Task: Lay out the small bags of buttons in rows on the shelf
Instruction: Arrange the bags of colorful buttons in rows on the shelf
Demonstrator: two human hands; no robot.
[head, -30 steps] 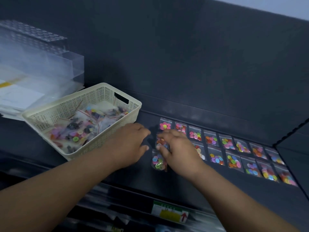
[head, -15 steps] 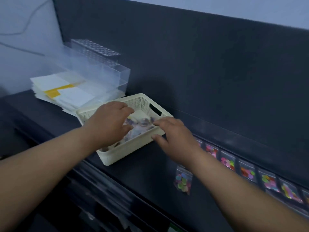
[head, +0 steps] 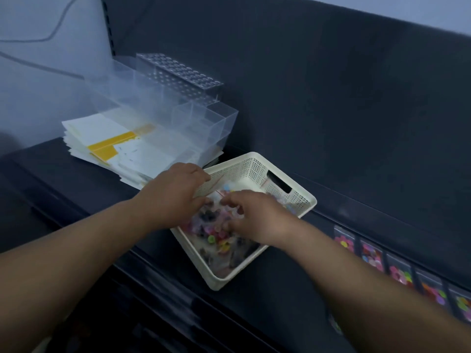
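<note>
Broadly, a dark shelf (head: 267, 309) runs from left to right under a dark back panel. At its left end sits a set of clear plastic boxes (head: 183, 110) on a stack of white papers (head: 107, 141). Just beside these stands a cream basket (head: 257, 161), turned so that its long axis slants across the shelf, with the slotted end wall to the far right. Both hands are down inside it. The left hand (head: 175, 197) comes in over the far left wall and the right hand (head: 257, 220) over the middle. The fingers of both are curled downward into the loose bags of buttons (head: 216, 242) heaped on the basket floor. Motion blur hides whether either hand has pinched a bag or is only sorting through the heap. So the bags to be lifted lie directly under the fingertips. The rows of bags (head: 369, 253) already laid flat lie well off to the right along the back of the shelf. The right hand is the nearer to them and looks better placed to carry the next bag across.
</note>
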